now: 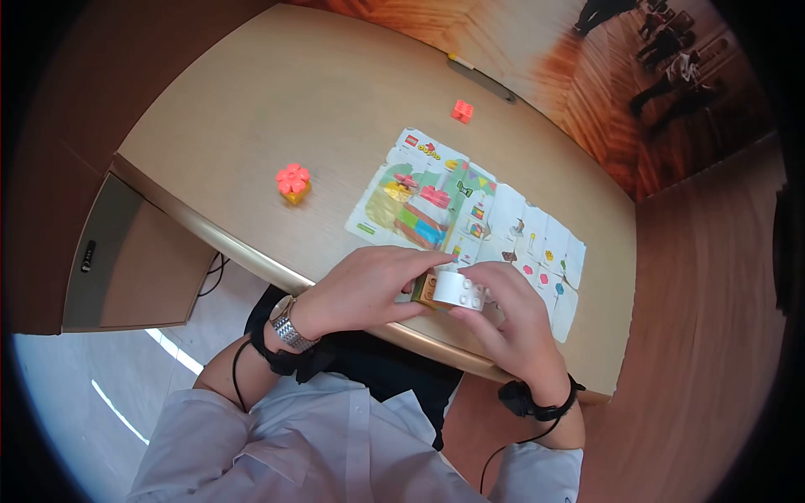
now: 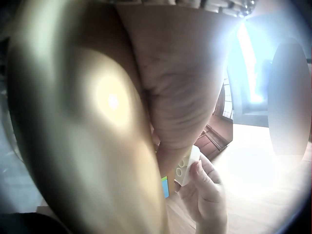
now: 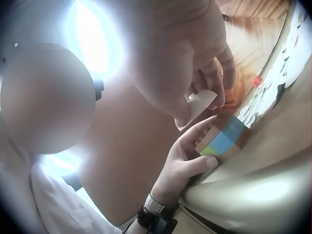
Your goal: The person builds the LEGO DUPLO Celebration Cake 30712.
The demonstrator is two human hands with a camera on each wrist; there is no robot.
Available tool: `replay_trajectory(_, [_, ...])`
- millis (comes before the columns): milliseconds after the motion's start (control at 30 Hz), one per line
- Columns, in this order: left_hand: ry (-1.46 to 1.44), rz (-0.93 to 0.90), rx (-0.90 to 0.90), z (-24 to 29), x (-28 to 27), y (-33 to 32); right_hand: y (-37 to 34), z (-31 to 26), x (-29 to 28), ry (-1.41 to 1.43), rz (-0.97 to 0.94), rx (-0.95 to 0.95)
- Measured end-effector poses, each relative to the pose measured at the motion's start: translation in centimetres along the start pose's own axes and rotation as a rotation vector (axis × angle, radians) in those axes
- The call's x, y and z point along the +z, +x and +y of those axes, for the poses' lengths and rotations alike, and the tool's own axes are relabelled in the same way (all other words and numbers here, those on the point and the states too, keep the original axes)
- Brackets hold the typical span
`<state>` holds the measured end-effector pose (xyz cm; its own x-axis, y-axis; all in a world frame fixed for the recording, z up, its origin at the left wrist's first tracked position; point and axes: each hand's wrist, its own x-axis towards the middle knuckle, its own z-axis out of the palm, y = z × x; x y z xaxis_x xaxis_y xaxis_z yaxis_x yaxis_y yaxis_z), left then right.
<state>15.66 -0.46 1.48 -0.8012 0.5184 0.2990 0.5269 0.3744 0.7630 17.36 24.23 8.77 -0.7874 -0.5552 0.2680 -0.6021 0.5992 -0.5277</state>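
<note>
My left hand (image 1: pixel 369 285) grips a small stack of toy building bricks (image 3: pixel 225 139), with tan, blue and light green parts, close over the near edge of the table. Between the thumb and fingers of my right hand (image 1: pixel 516 323) is a white toy brick (image 1: pixel 457 289) with a curved side and round studs. In the head view the white brick overlaps the stack, hiding much of it. From the right wrist, the white brick appears just above the stack's studded tan side. The left wrist view shows mostly palm and the blurred table edge.
An unfolded, creased picture leaflet (image 1: pixel 381 222) lies beyond both hands. To the left stands a pink flower piece (image 1: pixel 293 177) on a yellow brick (image 1: pixel 296 199). A red-pink brick (image 1: pixel 462 111) sits farther back, near a dark slot (image 1: pixel 490 85) at the wall.
</note>
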Motion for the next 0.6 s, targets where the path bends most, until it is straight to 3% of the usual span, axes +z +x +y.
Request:
replay_trajectory(67, [0.005,0.044,0.033,0.1,-0.1,0.0,0.1,-0.2,0.6,-0.023,0.008,-0.022])
replay_trajectory(133, [0.007,-0.044,-0.013,0.5,-0.7,0.1,0.0,-0.5,1.0,-0.04,-0.015,0.046])
replay_trajectory(233, [-0.019,-0.076,-0.053,0.8,-0.8,0.1,0.6,-0.8,0.5,-0.137,-0.039,-0.002])
replay_trajectory(600, [-0.022,-0.008,0.012,0.2,-0.4,-0.2,0.9,-2.1,0.6,-0.197,-0.086,0.107])
